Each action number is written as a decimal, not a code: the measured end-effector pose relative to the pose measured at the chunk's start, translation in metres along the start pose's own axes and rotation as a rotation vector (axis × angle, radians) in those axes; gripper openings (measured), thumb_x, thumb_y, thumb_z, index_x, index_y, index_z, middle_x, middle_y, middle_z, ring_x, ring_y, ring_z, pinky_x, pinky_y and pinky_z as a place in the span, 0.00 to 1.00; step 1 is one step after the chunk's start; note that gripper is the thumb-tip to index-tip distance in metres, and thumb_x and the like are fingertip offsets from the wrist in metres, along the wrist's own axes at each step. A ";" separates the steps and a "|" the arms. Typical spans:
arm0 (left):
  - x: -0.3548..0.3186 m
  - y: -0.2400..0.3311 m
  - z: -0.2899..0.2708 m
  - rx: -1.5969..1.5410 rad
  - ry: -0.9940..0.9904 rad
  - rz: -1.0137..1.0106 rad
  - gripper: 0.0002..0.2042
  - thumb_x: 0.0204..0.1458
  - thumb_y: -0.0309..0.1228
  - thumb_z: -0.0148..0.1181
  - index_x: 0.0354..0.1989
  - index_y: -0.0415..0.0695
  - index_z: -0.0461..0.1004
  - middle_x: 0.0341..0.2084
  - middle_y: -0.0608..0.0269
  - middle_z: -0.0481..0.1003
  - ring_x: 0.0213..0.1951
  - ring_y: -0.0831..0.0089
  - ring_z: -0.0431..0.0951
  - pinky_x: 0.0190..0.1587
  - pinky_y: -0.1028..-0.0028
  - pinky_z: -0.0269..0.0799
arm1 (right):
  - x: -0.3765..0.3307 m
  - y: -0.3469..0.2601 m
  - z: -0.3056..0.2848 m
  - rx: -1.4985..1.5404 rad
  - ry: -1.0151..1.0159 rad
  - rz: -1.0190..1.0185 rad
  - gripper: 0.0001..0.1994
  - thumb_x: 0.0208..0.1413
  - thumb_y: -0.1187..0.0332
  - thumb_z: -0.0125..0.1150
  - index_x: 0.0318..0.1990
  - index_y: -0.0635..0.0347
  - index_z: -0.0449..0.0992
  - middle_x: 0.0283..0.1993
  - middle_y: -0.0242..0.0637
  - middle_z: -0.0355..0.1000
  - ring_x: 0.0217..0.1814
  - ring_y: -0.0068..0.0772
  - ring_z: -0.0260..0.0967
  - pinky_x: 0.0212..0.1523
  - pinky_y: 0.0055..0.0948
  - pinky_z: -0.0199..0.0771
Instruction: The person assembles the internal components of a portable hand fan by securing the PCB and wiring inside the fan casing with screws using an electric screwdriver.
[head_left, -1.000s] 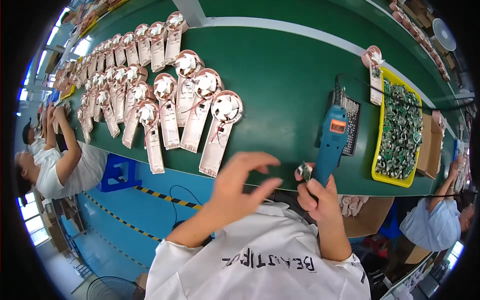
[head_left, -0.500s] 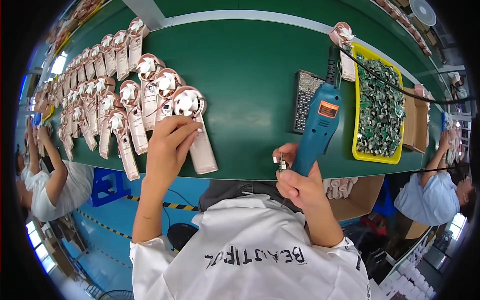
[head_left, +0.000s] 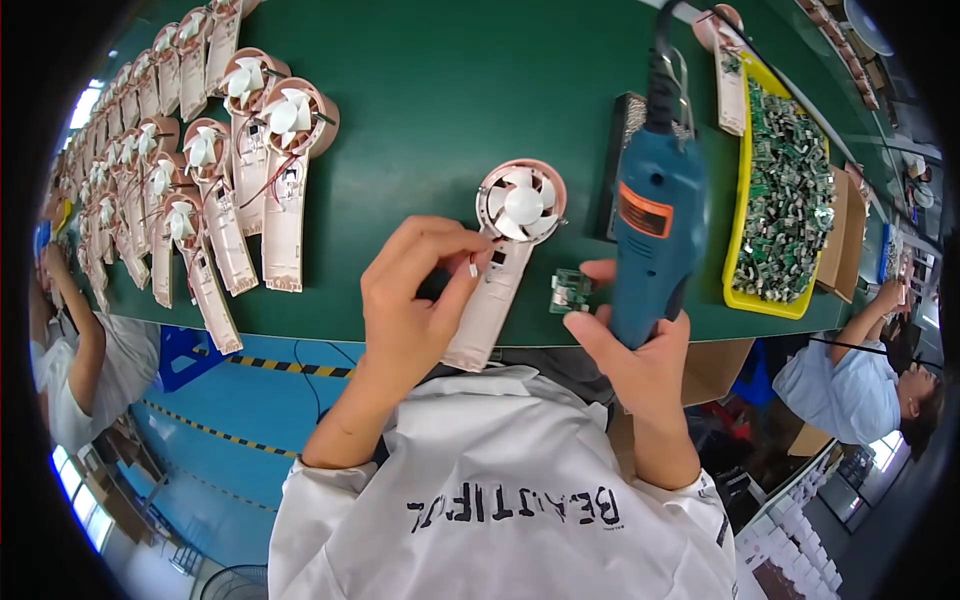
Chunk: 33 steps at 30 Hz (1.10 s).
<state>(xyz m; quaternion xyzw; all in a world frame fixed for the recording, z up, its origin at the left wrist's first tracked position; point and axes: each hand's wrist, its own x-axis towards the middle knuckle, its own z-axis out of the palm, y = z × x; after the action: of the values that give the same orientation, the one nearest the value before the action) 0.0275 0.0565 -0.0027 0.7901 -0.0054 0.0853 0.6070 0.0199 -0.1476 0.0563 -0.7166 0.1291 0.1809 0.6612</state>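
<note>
In front of me lies a pink handheld fan, its white blades facing up and its handle open toward the table's front edge. My left hand is closed at the fan's left side, pinching its thin wire beside a small white plug. My right hand is wrapped around a teal electric screwdriver, tilted upright with its cord at the top. Between the thumb and forefinger of that same hand is a small green circuit board, just right of the fan handle. The screwdriver's tip is hidden.
Rows of similar fans fill the left of the green table. To the right stand a yellow tray heaped with circuit boards, another fan and a cardboard box. A dark perforated block sits behind the screwdriver. Co-workers sit either side.
My left hand has brought one fan from the row's right end to the middle, before me. The right hand has turned the circuit board flat, close to the fan. The view has shifted a little.
</note>
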 end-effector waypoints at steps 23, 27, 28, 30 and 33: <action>0.009 0.006 0.001 -0.192 -0.050 -0.262 0.06 0.51 0.15 0.61 0.37 0.34 0.74 0.33 0.60 0.75 0.34 0.75 0.80 0.34 0.79 0.79 | 0.011 0.016 0.027 -0.345 0.122 -0.156 0.16 0.46 0.74 0.73 0.43 0.66 0.76 0.35 0.36 0.73 0.34 0.26 0.71 0.38 0.26 0.72; 0.009 0.014 0.003 -0.254 -0.076 -0.366 0.07 0.51 0.14 0.61 0.37 0.34 0.74 0.35 0.61 0.75 0.36 0.77 0.80 0.36 0.80 0.80 | 0.025 0.021 0.034 -0.182 0.151 -0.184 0.13 0.48 0.73 0.73 0.40 0.65 0.75 0.32 0.31 0.77 0.33 0.15 0.71 0.34 0.19 0.71; 0.009 0.013 0.001 -0.249 -0.091 -0.367 0.07 0.50 0.14 0.60 0.37 0.34 0.73 0.35 0.61 0.74 0.36 0.77 0.80 0.36 0.80 0.80 | 0.027 0.021 0.036 -0.178 0.150 -0.181 0.13 0.48 0.73 0.73 0.40 0.65 0.75 0.32 0.31 0.77 0.33 0.15 0.71 0.34 0.19 0.71; 0.008 0.013 0.000 -0.237 -0.104 -0.370 0.07 0.50 0.13 0.60 0.37 0.34 0.73 0.35 0.62 0.74 0.36 0.78 0.80 0.37 0.81 0.80 | 0.030 0.021 0.040 -0.262 0.166 -0.147 0.11 0.49 0.73 0.72 0.38 0.64 0.76 0.29 0.30 0.76 0.30 0.14 0.70 0.31 0.19 0.71; 0.006 0.016 0.003 -0.226 -0.082 -0.385 0.07 0.50 0.13 0.59 0.36 0.35 0.72 0.35 0.62 0.74 0.36 0.78 0.80 0.36 0.81 0.79 | 0.032 0.018 0.042 -0.253 0.178 -0.126 0.10 0.50 0.72 0.70 0.36 0.64 0.76 0.25 0.28 0.74 0.27 0.12 0.67 0.28 0.20 0.69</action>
<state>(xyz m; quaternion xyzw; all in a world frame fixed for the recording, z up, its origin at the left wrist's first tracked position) 0.0323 0.0503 0.0126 0.7062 0.1114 -0.0655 0.6961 0.0371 -0.1055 0.0235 -0.8140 0.1182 0.0899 0.5615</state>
